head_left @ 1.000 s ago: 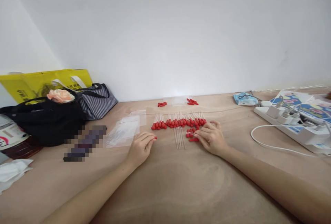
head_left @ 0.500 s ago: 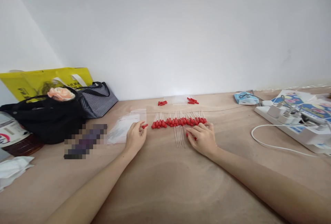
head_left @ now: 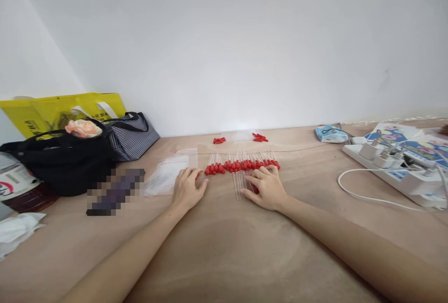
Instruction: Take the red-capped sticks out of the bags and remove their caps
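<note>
My left hand point(head_left: 189, 190) rests on the table with its thumb apart from its fingers. A little red shows just beneath its fingertips, mostly hidden. My right hand point(head_left: 268, 189) curls over a red rubber bulb point(head_left: 256, 190), partly covered by the palm. Its thumb and index fingertips are at the loose glass dropper tubes point(head_left: 237, 186), which lie side by side between my hands. Beyond them stretches a row of glass droppers with red bulbs point(head_left: 236, 165), their tubes pointing away from me.
Farther back are red bulbs in a left pile point(head_left: 219, 140) and a right pile point(head_left: 260, 138), with more clear tubes point(head_left: 241, 136) between. Clear plastic bags point(head_left: 168, 172) lie left. A striped bag point(head_left: 131, 137) stands behind; a power strip point(head_left: 395, 172) and white cable point(head_left: 341, 179) lie right.
My left hand has lowered to the table, its thumb now spread from the fingers; the red bulb it pinched is mostly hidden. My right thumb has shifted left, toward the loose tubes.
</note>
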### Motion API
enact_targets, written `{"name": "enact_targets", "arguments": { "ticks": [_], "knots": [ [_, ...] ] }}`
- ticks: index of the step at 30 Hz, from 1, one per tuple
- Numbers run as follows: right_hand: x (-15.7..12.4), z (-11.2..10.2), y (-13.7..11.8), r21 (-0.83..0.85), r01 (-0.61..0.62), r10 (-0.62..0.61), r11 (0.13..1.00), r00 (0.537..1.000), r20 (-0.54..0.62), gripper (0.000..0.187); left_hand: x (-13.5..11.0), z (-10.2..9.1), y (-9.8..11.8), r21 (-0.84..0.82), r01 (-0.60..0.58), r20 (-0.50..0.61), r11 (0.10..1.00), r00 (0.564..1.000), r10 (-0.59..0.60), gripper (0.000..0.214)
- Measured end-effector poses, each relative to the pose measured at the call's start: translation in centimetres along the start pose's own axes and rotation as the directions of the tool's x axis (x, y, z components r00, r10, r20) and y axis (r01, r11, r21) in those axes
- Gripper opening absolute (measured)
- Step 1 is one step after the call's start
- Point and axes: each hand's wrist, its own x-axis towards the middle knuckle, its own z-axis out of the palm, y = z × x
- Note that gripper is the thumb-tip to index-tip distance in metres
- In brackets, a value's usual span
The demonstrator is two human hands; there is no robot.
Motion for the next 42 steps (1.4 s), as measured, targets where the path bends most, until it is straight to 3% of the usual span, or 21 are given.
{"name": "enact_targets", "arguments": {
  "ticks": [9,16,26,34,42],
  "knots": [
    [-0.3,-0.1,0.9,0.042,0.028,-0.028,0.999,1.000,0.012,0.068,1.8,1.9,0.6,0.105,-0.072,-0.008,0.992,0.997,0.074,0.022],
    [-1.2,-0.9,2.2,0.086,0.045,-0.044,0.995,0.999,-0.006,0.029,1.9,2.1,0.6,0.102,-0.043,0.015,0.994,0.999,0.042,0.020],
    [-0.9,-0.3,2.8,0.040,-0.061,0.062,0.997,0.998,-0.017,0.023,2.0,2.1,0.7,0.090,-0.006,0.025,0.996,1.000,0.004,0.023],
    [-0.9,-0.1,2.6,-0.019,-0.073,0.072,0.997,0.997,-0.039,0.025,1.5,0.9,2.4,0.155,-0.018,-0.019,0.988,1.000,0.021,0.047],
    [-0.9,-0.2,2.6,-0.002,-0.077,0.077,0.997,0.996,-0.041,0.025,1.8,1.6,4.0,0.120,-0.007,0.016,0.993,1.000,0.005,0.041]
  ]
}}
